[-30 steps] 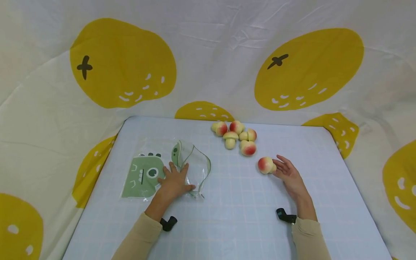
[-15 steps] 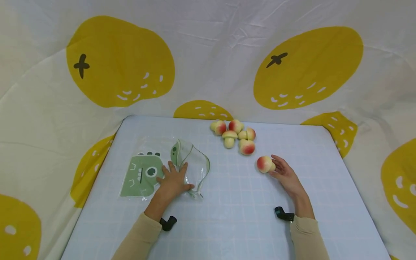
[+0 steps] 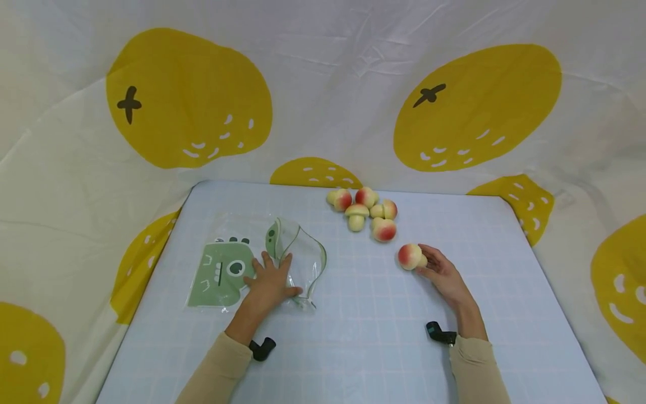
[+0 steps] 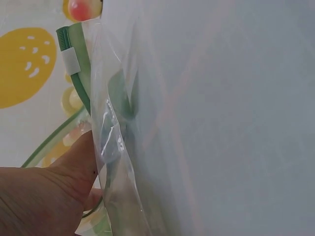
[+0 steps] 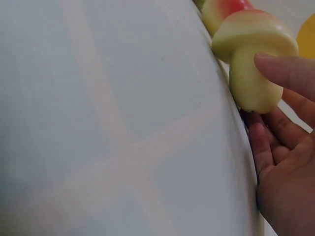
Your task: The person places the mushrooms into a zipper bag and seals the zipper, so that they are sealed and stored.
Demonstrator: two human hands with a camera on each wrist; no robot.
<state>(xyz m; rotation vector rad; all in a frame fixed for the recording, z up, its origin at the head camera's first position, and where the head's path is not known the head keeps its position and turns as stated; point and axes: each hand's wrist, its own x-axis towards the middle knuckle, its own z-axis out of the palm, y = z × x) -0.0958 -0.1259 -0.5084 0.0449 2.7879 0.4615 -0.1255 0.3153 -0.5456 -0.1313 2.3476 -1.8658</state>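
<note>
A clear zip bag (image 3: pixel 222 274) with a green dinosaur print lies flat at the left of the pale blue mat (image 3: pixel 363 320). Its mouth (image 3: pixel 308 258) stands open toward the right. My left hand (image 3: pixel 270 278) lies spread on the bag and presses it down; the left wrist view shows the palm (image 4: pixel 44 196) against the plastic (image 4: pixel 115 142). To the right, my right hand (image 3: pixel 431 265) pinches the stem of a red-capped toy mushroom (image 3: pixel 410 256). In the right wrist view a finger (image 5: pixel 283 69) rests over the stem of the mushroom (image 5: pixel 251 54), with the other fingers curled below it.
Several more toy mushrooms (image 3: pixel 368 210) sit in a cluster at the back of the mat, between the two hands. A white cloth with big yellow fruit prints (image 3: pixel 474 106) covers the surroundings on all sides.
The right hand's fingers, straight a second ago, have curled round the mushroom's stem. The left hand and the bag have stayed put.
</note>
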